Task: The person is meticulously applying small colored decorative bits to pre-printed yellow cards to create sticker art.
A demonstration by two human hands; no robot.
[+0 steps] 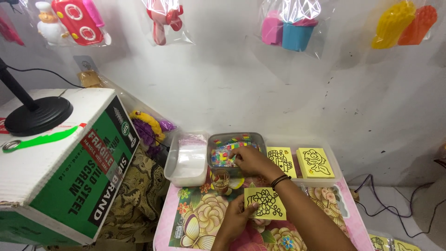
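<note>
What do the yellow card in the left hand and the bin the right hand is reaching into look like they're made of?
The yellow card, held by the left hand, looks like thin matte paper or card: flat, no glare, black line drawing printed on it. The bin under the right hand looks like clear rigid plastic: its coloured contents show through the wall, and the rim is glossy.

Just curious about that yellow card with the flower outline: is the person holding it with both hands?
No, only the left hand holds the yellow card; the right hand reaches into the clear box of coloured pieces.
</note>
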